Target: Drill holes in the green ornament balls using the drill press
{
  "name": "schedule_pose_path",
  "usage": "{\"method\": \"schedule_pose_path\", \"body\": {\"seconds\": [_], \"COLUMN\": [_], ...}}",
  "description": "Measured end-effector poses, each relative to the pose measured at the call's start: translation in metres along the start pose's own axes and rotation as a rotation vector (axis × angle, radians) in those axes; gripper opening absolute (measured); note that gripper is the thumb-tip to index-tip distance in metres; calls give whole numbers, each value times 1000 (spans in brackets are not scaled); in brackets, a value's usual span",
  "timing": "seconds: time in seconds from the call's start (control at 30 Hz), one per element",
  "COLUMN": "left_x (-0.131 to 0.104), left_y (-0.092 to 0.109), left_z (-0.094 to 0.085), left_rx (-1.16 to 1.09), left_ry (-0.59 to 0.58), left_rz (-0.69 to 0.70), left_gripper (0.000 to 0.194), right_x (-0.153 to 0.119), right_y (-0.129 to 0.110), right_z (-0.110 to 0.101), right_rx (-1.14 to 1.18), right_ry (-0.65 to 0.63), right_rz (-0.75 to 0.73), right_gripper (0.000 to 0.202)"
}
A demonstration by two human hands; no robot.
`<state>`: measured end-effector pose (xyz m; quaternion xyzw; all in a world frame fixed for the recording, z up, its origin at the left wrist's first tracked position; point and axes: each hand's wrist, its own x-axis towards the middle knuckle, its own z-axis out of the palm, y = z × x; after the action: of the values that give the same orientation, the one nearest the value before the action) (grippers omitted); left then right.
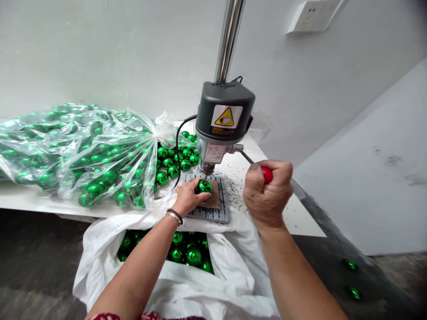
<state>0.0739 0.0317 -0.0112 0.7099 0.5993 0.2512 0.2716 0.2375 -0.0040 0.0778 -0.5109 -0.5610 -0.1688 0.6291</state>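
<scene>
Sack (243,284) at six o'clock holds green balls (194,256). Left hand (187,198) grasps one ball (204,186) on the pad (215,202) beneath the drill (225,102). Right hand (268,198), at that ball's three o'clock, is clenched round the knob (267,174).

A workshop; drill press (226,109) and dark shavings (235,186).

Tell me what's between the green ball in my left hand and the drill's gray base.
A flat brown board: the head view shows it lying on the gray base, beneath the green ball that your left hand holds.
</scene>
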Motion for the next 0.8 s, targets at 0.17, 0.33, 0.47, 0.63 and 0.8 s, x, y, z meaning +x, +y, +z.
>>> {"method": "schedule_pose_path", "body": {"seconds": [0.17,0.33,0.47,0.63,0.8], "left_x": [2,2,3,2,-15], "left_y": [-3,-5,-5,-1,0], "left_z": [1,3,2,2,-8], "left_rx": [-20,-30,-47,-104,-198], "left_ry": [0,18,30,26,36], "left_rz": [15,13,21,20,56], "left_gripper": [51,50,49,45,46], "right_x": [-12,-26,-25,22,62], "right_y": [6,10,9,-4,-15], "right_z": [3,4,5,12,17], "right_rx": [-13,18,35,54,28], "right_ry": [34,41,35,38,-42], "right_rz": [-58,-42,-7,104,248], "right_gripper": [13,13,16,21,15]}}
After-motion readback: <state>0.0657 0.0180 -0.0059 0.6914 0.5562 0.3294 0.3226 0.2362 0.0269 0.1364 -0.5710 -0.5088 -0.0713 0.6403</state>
